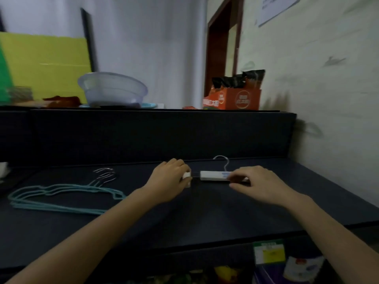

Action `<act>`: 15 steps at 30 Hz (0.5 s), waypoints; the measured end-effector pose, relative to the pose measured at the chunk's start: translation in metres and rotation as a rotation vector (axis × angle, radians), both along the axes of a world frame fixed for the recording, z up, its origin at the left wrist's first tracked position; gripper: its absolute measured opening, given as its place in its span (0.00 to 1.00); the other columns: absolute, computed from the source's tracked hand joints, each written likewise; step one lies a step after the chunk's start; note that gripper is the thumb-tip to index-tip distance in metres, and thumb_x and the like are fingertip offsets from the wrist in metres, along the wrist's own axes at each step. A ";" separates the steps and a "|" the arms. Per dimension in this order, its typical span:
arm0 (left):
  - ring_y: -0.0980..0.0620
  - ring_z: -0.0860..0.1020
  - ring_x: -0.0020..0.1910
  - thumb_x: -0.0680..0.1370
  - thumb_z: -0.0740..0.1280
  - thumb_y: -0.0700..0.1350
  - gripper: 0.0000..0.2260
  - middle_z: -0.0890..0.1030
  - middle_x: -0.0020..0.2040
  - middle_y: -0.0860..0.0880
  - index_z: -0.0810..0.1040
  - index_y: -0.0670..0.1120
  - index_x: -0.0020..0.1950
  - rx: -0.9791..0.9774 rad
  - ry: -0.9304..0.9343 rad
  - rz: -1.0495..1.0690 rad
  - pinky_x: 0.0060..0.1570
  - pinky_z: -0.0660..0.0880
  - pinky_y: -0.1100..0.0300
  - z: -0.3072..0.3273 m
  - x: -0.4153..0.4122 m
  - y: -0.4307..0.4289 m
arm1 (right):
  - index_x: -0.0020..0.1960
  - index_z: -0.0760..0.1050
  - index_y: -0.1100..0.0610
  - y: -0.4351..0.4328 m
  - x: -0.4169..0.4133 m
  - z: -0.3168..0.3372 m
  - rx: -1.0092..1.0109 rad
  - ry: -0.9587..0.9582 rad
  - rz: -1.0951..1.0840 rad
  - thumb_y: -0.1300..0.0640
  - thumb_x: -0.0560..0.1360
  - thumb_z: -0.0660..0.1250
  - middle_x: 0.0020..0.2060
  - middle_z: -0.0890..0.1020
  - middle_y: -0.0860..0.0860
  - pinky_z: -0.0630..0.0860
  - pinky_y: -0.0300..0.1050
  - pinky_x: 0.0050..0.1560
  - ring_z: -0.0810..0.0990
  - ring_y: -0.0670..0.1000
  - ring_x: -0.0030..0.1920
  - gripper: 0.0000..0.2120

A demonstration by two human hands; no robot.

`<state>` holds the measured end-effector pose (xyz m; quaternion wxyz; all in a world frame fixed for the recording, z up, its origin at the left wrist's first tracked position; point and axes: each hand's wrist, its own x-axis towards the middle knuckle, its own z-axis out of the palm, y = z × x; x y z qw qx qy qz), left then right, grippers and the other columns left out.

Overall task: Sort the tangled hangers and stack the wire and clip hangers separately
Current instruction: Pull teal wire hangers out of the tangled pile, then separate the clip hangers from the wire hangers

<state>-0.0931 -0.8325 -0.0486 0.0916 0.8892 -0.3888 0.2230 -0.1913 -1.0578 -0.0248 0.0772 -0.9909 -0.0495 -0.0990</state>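
Note:
A white clip hanger (212, 175) with a metal hook lies flat on the dark table (205, 212), near the back ledge. My left hand (170, 181) grips the white clip at its left end. My right hand (258, 184) lies over its right end, fingers curled on the bar; the right clip is hidden beneath it. To the left, a stack of teal wire hangers (61, 196) rests flat with the silver hooks pointing toward the back.
A raised dark ledge (153, 115) behind the table carries a clear plastic basin (112, 90) and an orange box (233, 99). A wall stands close on the right. Packaged items (287, 261) sit below the table's front edge.

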 end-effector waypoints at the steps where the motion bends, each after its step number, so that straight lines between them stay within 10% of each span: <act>1: 0.52 0.71 0.57 0.79 0.57 0.52 0.15 0.74 0.59 0.51 0.71 0.49 0.63 -0.007 -0.022 0.033 0.54 0.67 0.60 0.002 -0.006 0.019 | 0.61 0.74 0.43 0.013 0.008 0.001 -0.002 -0.003 0.042 0.44 0.75 0.63 0.56 0.78 0.41 0.73 0.42 0.53 0.76 0.44 0.57 0.15; 15: 0.53 0.73 0.55 0.79 0.56 0.53 0.14 0.77 0.55 0.54 0.75 0.50 0.58 -0.024 -0.063 0.552 0.50 0.67 0.62 -0.005 -0.091 0.310 | 0.61 0.73 0.43 0.259 0.057 0.016 -0.013 -0.061 0.520 0.43 0.76 0.62 0.54 0.79 0.43 0.76 0.45 0.52 0.77 0.45 0.52 0.15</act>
